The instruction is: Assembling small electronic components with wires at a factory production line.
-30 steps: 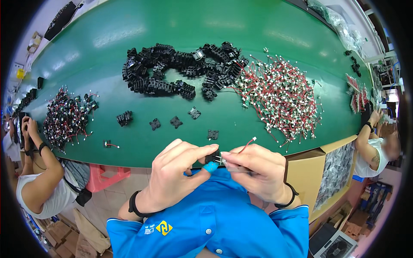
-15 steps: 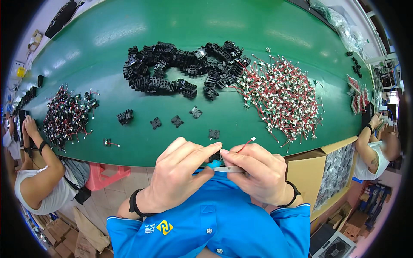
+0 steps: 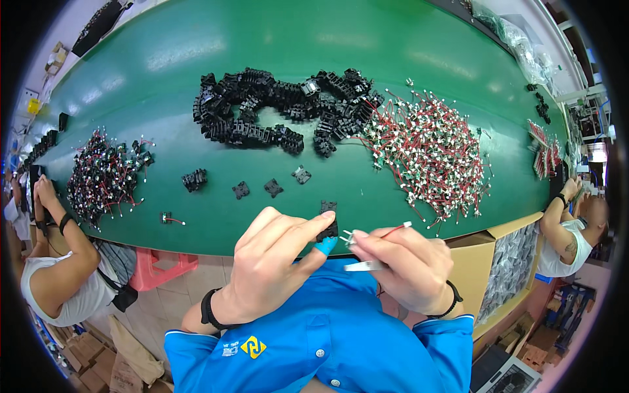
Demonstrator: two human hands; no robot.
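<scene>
My left hand (image 3: 272, 265) is closed, pinching a small black plastic part (image 3: 329, 229) between forefinger and thumb. A blue finger cover (image 3: 325, 245) wraps one fingertip under the part. To its right, my right hand (image 3: 413, 268) is closed on a short red wire lead (image 3: 393, 232) with a white connector (image 3: 407, 224) at its upper end. Pale prongs (image 3: 348, 238) stick out from the right fingertips, apart from the black part. A flat silver metal tool (image 3: 362, 266) also juts from that hand; its grip end is hidden in the palm.
Stacked black parts (image 3: 252, 134) lie across the green table (image 3: 262, 39). A red-and-white heap of leads (image 3: 432, 157) sits right, a darker heap (image 3: 105, 173) left. Several loose black parts (image 3: 272, 188) lie ahead of my hands. An open carton (image 3: 465, 268) stands right. Other people sit both sides.
My right hand has drawn back to the right, away from the black part, with the lead and silver tool. A gap now shows between the hands. The left hand stays nearly in place.
</scene>
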